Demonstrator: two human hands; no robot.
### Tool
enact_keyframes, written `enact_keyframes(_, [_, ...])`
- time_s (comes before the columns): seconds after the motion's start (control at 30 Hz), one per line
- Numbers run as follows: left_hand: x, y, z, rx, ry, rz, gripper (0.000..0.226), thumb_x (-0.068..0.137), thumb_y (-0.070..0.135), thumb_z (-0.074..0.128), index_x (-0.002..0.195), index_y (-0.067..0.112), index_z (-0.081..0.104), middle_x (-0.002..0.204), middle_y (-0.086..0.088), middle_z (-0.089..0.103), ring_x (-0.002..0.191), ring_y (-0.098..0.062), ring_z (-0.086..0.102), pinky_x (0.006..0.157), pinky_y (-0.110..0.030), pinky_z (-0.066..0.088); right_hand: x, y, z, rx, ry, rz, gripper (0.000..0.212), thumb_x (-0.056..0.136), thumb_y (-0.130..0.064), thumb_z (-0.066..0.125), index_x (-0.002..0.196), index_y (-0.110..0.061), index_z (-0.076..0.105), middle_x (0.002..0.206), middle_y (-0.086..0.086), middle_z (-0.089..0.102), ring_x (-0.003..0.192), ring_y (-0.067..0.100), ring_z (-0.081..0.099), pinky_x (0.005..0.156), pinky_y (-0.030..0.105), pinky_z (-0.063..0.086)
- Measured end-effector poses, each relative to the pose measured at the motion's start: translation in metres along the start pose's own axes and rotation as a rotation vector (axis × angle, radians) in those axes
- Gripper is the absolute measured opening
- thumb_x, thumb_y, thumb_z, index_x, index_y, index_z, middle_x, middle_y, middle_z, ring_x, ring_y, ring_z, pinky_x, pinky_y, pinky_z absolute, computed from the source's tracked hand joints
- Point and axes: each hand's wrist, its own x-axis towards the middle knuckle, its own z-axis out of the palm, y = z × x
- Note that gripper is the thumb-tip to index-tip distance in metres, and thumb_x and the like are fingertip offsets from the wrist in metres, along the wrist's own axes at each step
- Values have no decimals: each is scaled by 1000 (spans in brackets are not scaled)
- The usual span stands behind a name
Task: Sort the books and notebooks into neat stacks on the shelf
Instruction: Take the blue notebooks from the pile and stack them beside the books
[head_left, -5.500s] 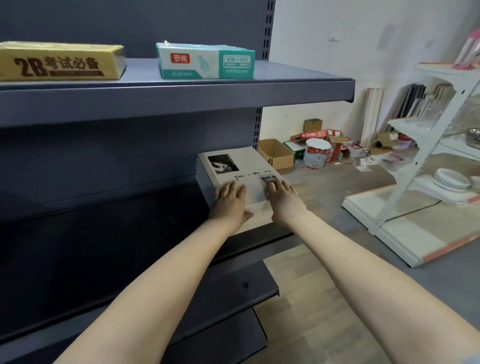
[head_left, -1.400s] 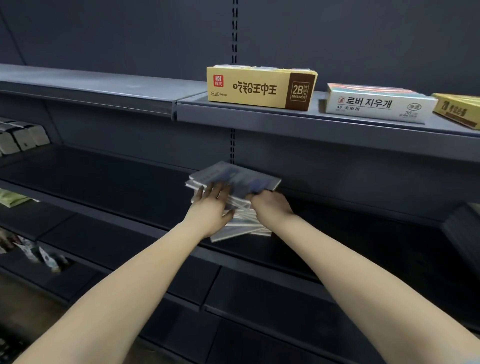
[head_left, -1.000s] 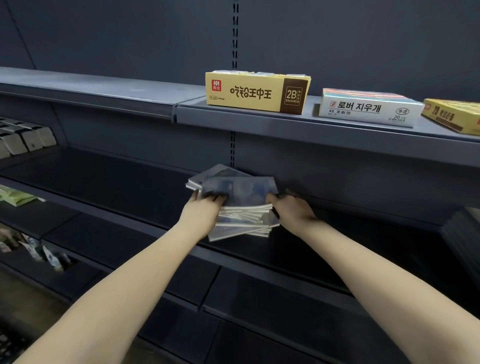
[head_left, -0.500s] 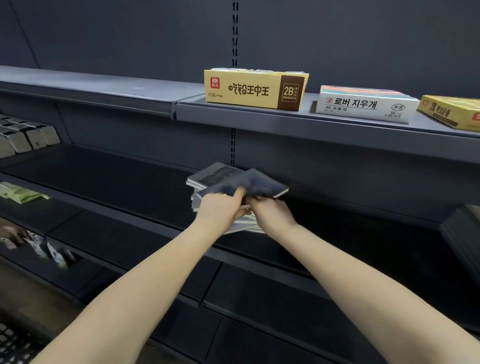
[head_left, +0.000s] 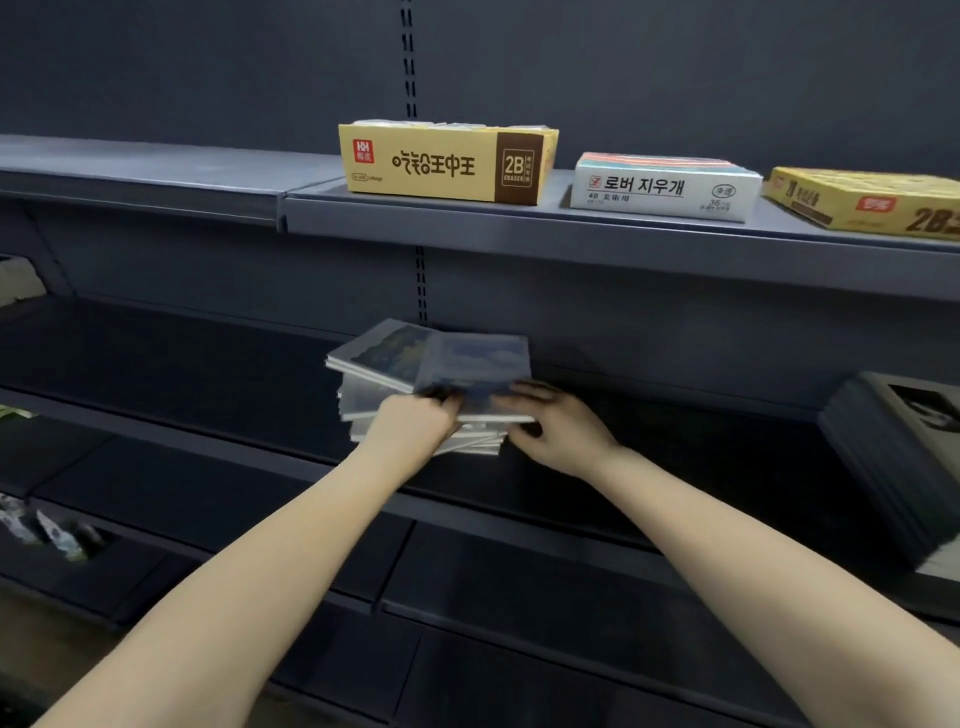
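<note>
Thin blue-grey notebooks with white page edges (head_left: 415, 410) sit in a loose, fanned pile on the dark metal middle shelf (head_left: 171, 364), just in front of the slotted upright of the back panel. The pile is uneven: the lower books splay left and right, and the two upper ones lie side by side at different angles, so their corners overhang.

The left hand (head_left: 410, 428) is curled against the near left edge of the pile, fingers tucked under the top blue-covered notebook (head_left: 475, 366) and thumb on its cover, so it has a pinch on that book. The right hand (head_left: 558, 426) is half open, fingers spread along the near right edge and corner of the same book, pressing rather than gripping. Holding from both sides like this probably serves to turn the top book square with those beneath it and push the edges flush.

A neat stack of dark-covered books (head_left: 898, 457) already stands at the right of the same shelf, well apart from the pile, which suggests this pile is the one left to tidy. Above, a yellow 2B eraser carton (head_left: 447, 161), a white eraser box with Korean lettering (head_left: 662, 189) and another yellow carton (head_left: 867, 202) rest on the grey upper shelf (head_left: 571, 228), clear of the work.
</note>
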Motion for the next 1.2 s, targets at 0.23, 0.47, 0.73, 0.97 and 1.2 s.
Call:
enact_keyframes(0.23, [27,39,0,49,-12,108,42,40,22,92,74,9,72,44,-3,56,30,-22,50,32,-20,36,-24,29,-12,-165,120,-33,38,73,7,69,109,-6,70,112,14,68,102,32,67,79,45,57])
enact_keyframes(0.47, [55,107,-17,70,-123,267,28,87,23,64,109,8,64,87,-12,69,69,-32,66,50,-29,38,-81,65,-40,-202,98,195,50,88,8,50,133,-13,53,141,7,49,132,24,44,107,36,39])
enact_keyframes(0.73, [59,220,-5,-26,-229,592,34,103,24,32,116,5,57,102,-9,64,88,-27,61,60,-33,44,-203,98,-56,-328,-81,444,47,61,15,63,103,-4,68,87,18,69,76,36,67,57,33,51])
enact_keyframes(0.97, [72,287,-15,-85,-203,699,54,100,48,27,116,4,55,104,-11,67,90,-29,63,61,-30,35,-263,111,-76,-426,-72,625,39,74,8,50,112,0,55,103,20,62,95,37,58,68,41,45])
enact_keyframes(1.2, [69,333,-11,-47,-224,812,43,105,34,25,132,9,47,115,-11,62,99,-29,61,63,-33,36,-292,113,-72,-457,-143,777,48,77,10,48,122,-4,43,122,15,52,114,31,48,82,37,42])
